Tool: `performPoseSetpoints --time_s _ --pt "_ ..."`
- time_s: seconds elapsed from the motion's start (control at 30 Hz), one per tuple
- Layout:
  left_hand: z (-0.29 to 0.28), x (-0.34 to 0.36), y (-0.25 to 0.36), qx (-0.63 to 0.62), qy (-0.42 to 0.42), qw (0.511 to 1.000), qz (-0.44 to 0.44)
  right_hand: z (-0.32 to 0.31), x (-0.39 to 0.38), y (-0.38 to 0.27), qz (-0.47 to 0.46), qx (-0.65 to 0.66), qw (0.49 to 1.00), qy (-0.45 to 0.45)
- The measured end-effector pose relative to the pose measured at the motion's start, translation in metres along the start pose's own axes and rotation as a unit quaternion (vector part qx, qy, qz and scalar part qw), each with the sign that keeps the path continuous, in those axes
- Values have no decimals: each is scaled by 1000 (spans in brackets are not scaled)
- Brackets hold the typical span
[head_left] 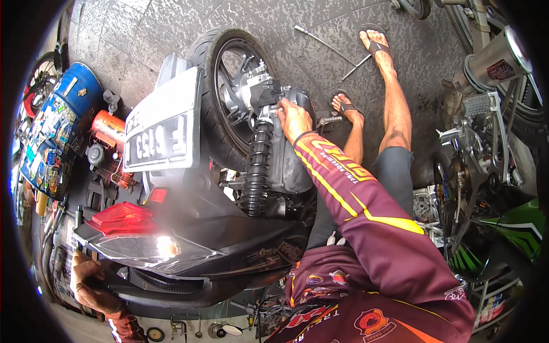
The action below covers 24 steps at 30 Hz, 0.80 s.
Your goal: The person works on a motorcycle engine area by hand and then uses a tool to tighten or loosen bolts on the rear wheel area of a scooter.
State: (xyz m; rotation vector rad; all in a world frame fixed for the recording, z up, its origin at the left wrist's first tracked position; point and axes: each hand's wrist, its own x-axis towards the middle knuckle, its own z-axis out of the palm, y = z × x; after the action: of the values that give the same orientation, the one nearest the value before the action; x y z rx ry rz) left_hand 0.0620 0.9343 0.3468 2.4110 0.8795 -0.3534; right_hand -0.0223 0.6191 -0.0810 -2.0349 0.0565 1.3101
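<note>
A dark scooter fills the middle, its rear wheel [234, 86] at the top and its tail [189, 246] toward the bottom. My left hand [88, 280] is wrapped round the end of the black grab rail [171, 294] behind the seat. Up at the bottom end of the black coil-spring shock absorber [260, 157], my right hand [294, 119] has its fingers pinched together against the mount. What sits between those fingertips is hidden. Beside that hand lies the dark engine-side casing [289, 163]. A white licence plate [163, 123] and a red tail light [123, 219] face left.
A T-handle wrench [326, 46] lies on the grey floor near my sandalled feet [380, 46]. An orange-red compressor [108, 128] and a blue drum covered in stickers [57, 126] stand at left. More motorcycle parts, including a green fairing [514, 228], crowd the right side.
</note>
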Motion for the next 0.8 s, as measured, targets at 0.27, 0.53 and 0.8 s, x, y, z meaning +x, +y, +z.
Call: performPoseSetpoints --time_s 0.27,0.53,0.8 --pt "-3 4 -6 46 3 999 -17 0 1 -10 31 -32 999 -6" --pt "4 10 -4 38 -20 999 9 -4 11 6 -44 -21 998 -37" --pt "6 8 0 2 25 999 -19 -1 32 12 127 21 982 -138"
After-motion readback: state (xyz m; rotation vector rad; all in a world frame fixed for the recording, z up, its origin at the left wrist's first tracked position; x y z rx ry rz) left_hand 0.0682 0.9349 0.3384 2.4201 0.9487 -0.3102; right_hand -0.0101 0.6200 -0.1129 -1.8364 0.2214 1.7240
